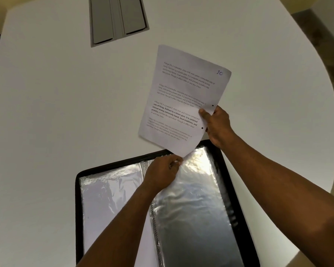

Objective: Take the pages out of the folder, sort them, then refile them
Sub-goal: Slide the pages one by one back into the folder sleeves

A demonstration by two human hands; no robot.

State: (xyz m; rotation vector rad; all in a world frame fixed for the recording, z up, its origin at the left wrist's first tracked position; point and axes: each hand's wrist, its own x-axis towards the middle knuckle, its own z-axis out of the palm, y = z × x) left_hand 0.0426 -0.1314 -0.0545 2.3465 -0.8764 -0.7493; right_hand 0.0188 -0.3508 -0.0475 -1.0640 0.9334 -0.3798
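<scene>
Head view: held a printed page (183,101) up above the open folder (237,199), clear of its far edge. Pinched the page's punched side with the right hand (217,125), thumb on top, fingers curled behind. Pinched the page's near corner with the left hand (162,175), fingers curled round it, right over the folder's middle. Marked "10" in pen at the page's far corner. Looked like the taking-out step, or maybe sorting; hard to be sure which. Next move probably called for laying the page flat on the table (56,112) beside the folder, or sliding it into a sleeve. Thin, bendy paper, a bit curled at the near corner. Shiny, crinkly clear sleeves (193,209) inside the folder, black rim with round corners. Smooth white table; grey flat hatch (118,20) set into it, well beyond the folder.
</scene>
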